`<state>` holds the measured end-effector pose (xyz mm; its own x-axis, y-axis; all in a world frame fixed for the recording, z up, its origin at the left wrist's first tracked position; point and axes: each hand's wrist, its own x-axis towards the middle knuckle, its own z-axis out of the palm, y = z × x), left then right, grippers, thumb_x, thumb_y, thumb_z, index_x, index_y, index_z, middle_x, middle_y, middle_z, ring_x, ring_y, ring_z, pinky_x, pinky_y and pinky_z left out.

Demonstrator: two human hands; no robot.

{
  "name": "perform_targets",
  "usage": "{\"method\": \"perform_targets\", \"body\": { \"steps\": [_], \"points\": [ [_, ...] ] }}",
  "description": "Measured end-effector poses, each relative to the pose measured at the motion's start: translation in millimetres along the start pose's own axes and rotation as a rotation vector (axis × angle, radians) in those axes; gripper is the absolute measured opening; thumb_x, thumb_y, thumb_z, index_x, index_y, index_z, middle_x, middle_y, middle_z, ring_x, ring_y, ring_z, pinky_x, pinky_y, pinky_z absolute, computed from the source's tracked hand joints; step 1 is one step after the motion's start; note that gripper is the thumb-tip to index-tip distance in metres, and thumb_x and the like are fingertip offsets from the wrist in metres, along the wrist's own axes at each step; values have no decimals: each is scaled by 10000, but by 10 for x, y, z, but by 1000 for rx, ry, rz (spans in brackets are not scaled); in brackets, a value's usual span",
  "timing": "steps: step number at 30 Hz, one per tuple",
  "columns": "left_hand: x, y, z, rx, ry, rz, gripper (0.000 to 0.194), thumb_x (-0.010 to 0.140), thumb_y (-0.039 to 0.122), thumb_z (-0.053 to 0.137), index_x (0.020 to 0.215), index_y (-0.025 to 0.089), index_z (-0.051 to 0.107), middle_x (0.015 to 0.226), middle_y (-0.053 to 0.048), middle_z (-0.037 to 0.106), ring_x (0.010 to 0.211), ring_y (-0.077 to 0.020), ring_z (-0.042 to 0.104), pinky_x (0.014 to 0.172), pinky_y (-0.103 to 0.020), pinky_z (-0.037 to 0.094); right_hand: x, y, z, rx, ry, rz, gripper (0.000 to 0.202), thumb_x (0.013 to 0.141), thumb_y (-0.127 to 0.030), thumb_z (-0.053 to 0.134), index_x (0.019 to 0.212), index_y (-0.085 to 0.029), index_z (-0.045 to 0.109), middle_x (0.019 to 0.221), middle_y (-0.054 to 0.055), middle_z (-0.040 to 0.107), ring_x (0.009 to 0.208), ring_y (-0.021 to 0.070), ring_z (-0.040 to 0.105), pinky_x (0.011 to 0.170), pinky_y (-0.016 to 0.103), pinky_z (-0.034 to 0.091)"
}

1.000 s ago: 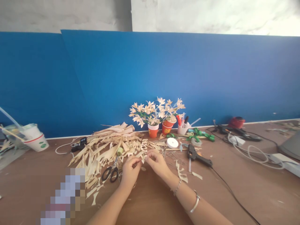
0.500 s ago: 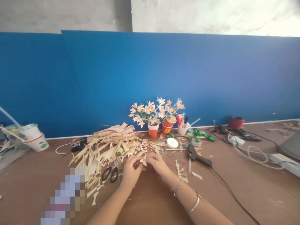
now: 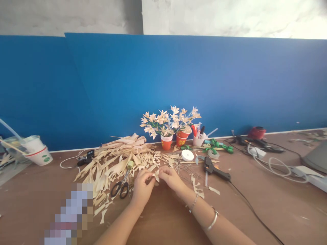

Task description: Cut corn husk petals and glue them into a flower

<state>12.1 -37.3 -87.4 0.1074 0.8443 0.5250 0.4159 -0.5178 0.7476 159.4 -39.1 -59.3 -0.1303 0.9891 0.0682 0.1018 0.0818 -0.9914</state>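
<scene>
My left hand [image 3: 141, 187] and my right hand [image 3: 171, 179] meet over the brown table [image 3: 268, 211], both pinching one small pale husk piece [image 3: 156, 175] between their fingertips. Just beyond them lies a heap of dried husk strips [image 3: 120, 160]. Black-handled scissors [image 3: 120, 189] lie directly left of my left hand. A black glue gun [image 3: 214, 169] rests right of my right hand, and thin wires [image 3: 185, 170] lie between them.
Two orange cups of husk flowers [image 3: 170, 124] stand against the blue backboard [image 3: 163, 85], beside a white tape roll [image 3: 187, 155], green ribbon [image 3: 217, 146] and a pen cup [image 3: 198, 137]. White cups [image 3: 38, 151] sit far left. Cables and a power strip [image 3: 306, 172] lie right.
My two hands have drawn slightly closer together around the husk piece. Nothing else on the table has moved.
</scene>
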Motion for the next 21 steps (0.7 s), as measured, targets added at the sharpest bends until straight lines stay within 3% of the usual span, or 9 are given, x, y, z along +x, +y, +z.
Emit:
{"method": "perform_targets", "body": {
  "steps": [4, 9, 21],
  "points": [
    [11, -2, 2, -19, 22, 22, 105, 722, 156, 559, 641, 188, 617, 730, -27, 604, 732, -176, 578, 677, -290, 465, -6, -18, -8, -59, 35, -58, 230, 676, -265, 544, 487, -180, 444, 692, -7, 508, 676, 134, 488, 673, 248, 380],
    [10, 27, -8, -50, 20, 20, 122, 724, 158, 560, 616, 187, 610, 688, -22, 599, 689, -164, 571, 631, -264, 458, -15, -20, -18, -93, 17, -133, 252, 731, -313, 552, 523, -181, 497, 769, 19, 565, 773, 163, 528, 768, 277, 391],
    [16, 74, -22, -85, 36, 34, 140, 723, 158, 561, 587, 182, 584, 651, -13, 584, 657, -151, 554, 614, -255, 453, -26, -6, -16, -59, -15, -189, 272, 770, -342, 573, 560, -176, 527, 790, 21, 587, 765, 155, 544, 742, 269, 420]
  ]
}}
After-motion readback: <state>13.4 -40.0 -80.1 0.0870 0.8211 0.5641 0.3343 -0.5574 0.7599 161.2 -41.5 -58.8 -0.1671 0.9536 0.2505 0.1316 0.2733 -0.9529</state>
